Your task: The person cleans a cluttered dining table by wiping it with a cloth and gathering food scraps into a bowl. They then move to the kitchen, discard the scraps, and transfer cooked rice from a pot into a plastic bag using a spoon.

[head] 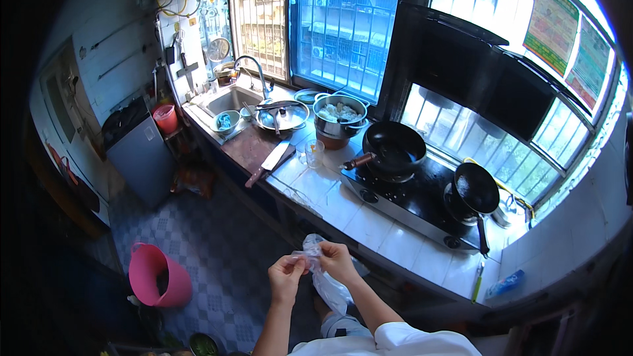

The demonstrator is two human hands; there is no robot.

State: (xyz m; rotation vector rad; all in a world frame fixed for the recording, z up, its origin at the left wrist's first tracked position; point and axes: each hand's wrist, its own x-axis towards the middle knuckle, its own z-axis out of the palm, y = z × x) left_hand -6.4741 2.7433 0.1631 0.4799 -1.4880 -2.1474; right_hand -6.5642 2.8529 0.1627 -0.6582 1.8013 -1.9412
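Note:
A thin clear plastic bag (330,288) hangs in front of me, just off the counter's front edge. My left hand (288,273) pinches its gathered upper part between thumb and fingers. Close beside it, my right hand (337,259) grips the same twisted part, with some loose plastic sticking up above the fingers. The lower part of the bag drops towards my leg. What the bag may hold cannot be made out.
A kitchen knife (269,162) lies on the cutting board (242,147), its handle past the counter edge. A wok (394,146) and a smaller pan (475,189) sit on the gas stove (420,202). On the floor stands a pink bucket (168,282).

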